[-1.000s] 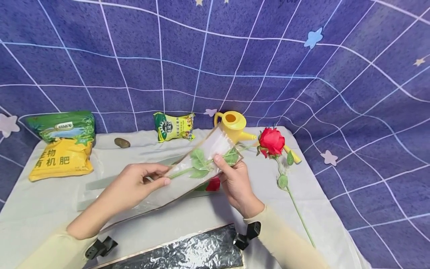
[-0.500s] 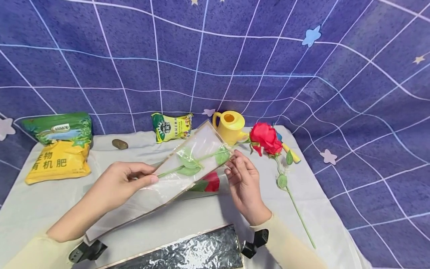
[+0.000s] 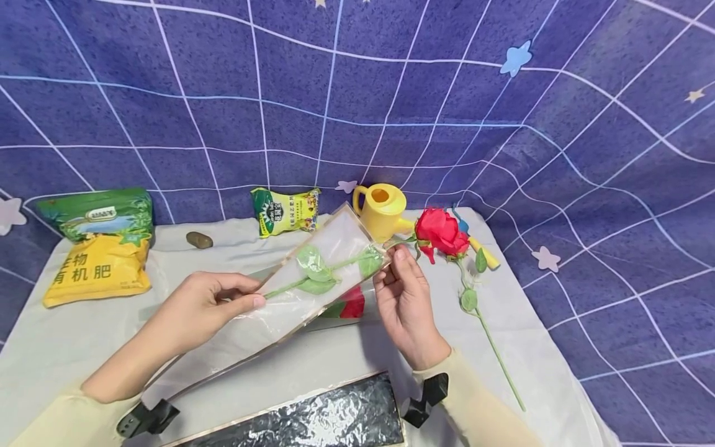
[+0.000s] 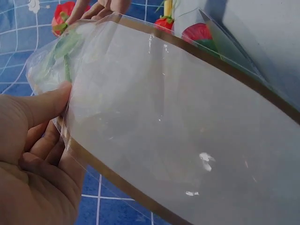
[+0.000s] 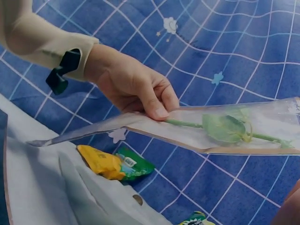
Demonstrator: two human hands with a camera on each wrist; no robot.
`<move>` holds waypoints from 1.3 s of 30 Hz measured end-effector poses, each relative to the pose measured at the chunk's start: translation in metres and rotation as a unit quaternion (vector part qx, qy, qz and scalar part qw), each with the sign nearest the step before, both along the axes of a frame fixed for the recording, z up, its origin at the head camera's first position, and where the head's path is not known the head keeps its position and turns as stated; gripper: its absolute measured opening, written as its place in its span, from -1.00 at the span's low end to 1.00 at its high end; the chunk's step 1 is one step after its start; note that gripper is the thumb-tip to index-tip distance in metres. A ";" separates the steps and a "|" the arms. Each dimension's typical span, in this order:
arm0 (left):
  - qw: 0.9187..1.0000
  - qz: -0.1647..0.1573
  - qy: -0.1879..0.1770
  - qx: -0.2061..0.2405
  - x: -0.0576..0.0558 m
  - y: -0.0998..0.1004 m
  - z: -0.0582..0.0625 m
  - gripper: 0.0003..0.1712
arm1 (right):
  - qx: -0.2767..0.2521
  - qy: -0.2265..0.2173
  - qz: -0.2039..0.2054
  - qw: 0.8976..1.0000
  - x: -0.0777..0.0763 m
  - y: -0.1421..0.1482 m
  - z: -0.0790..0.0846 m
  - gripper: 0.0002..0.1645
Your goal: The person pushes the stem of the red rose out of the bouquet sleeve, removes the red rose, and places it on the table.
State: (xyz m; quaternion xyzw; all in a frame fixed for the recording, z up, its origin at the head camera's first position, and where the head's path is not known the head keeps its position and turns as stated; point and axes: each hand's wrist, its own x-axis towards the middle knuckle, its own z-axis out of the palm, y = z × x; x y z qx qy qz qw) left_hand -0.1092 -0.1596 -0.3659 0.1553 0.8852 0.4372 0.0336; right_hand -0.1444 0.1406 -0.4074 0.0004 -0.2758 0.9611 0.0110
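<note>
Nearer me than the watering can [image 3: 384, 212], my left grip [image 3: 192, 310] pinches the clear sleeve [image 3: 279, 316] around the stem [image 3: 285, 287], my right grip [image 3: 408, 304] its edge; light pressure should spare the leaves [image 3: 315, 264]

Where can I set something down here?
Bare cloth shows at the back between the stone and the small packet, at left between the yellow bag and left sleeve, and at right between the right hand and loose stem. It's crowded at back right, around the watering can and red bloom, and mid-table, where the flower wrapper overlaps another wrapped flower.
</note>
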 end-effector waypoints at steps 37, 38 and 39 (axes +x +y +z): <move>0.978 -0.198 -0.066 -0.019 0.017 -0.001 -0.056 -0.66 | 0.150 -0.065 -0.008 0.987 0.015 0.099 -0.045 -0.93; 0.977 -0.201 -0.067 -0.020 0.019 0.001 -0.062 -0.66 | 0.168 -0.073 -0.008 0.983 0.015 0.105 -0.048 -0.93; 0.977 -0.203 -0.064 -0.026 0.020 0.003 -0.068 -0.66 | 0.182 -0.080 -0.006 0.980 0.015 0.110 -0.049 -0.93</move>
